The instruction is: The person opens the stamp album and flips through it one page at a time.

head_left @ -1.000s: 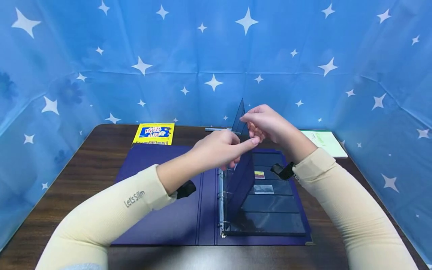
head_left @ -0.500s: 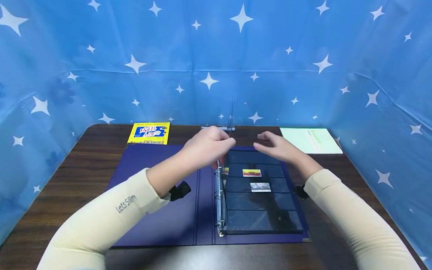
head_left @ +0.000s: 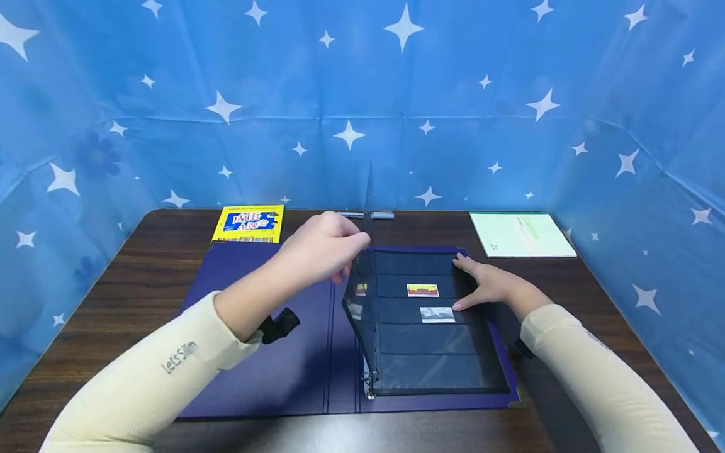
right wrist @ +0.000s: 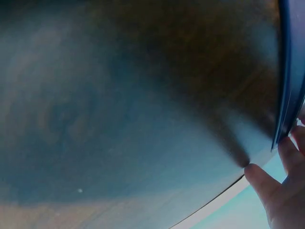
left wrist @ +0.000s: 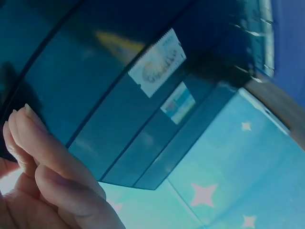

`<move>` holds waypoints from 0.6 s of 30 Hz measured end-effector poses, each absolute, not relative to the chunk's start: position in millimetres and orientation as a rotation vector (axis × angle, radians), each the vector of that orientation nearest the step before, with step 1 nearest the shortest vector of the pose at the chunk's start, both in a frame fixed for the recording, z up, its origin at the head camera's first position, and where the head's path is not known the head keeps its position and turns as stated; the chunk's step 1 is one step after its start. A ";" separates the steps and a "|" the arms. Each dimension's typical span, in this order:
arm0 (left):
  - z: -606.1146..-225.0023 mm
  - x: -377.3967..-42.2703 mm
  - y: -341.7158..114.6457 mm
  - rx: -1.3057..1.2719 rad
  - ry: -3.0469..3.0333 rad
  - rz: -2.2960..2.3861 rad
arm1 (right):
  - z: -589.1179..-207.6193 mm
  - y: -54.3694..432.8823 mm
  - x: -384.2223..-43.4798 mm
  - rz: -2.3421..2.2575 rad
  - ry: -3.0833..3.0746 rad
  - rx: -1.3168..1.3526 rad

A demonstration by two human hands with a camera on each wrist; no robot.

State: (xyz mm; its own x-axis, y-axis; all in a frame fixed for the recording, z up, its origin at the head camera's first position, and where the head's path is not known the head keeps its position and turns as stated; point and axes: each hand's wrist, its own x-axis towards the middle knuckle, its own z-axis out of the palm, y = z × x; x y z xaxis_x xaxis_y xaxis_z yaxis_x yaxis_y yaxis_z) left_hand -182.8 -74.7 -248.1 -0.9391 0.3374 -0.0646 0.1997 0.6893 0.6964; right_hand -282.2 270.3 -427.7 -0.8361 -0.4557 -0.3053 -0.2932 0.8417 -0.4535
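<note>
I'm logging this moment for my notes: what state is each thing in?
Binder: open, cover laid flat.
Raised page: standing nearly upright.
Lower page: lying flat.
Red-and-yellow stamp: face up.
Grey stamp: face up.
Yellow booklet: lying flat, printed side up.
Pale green booklet: lying flat, printed side up.
Silvery strip: lying behind the binder.
Left hand: fingers curled, holding the raised page.
Right hand: fingers spread, at the lower page.

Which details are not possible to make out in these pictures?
- Head view: most of the ring mechanism, behind the raised page.
- Head view: any lettering on the red-and-yellow stamp and the grey stamp, too small.
- Left wrist view: print on the perforated stamp, blurred.
- Right wrist view: part of the right hand, cut off by the frame edge.
</note>
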 end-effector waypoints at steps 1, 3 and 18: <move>-248.0 -182.0 -80.2 0.421 2.709 1.096 | -428.0 269.6 -282.4 -0.556 2.612 -0.553; -248.9 -180.4 -91.2 0.389 2.700 1.123 | -428.9 268.1 -282.5 -0.557 2.613 -0.543; -274.5 -157.7 -161.5 0.235 2.650 1.284 | -426.7 263.7 -278.3 -0.580 2.608 -0.506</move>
State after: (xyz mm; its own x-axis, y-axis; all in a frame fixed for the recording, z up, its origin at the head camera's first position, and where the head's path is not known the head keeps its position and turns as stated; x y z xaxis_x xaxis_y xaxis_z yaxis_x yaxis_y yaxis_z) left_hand -157.7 -161.5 -274.5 -0.9699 0.2227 -0.0990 0.0602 0.6128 0.7879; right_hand -278.3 263.7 -426.7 -0.8460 -0.4287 -0.3169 -0.2541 0.8468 -0.4674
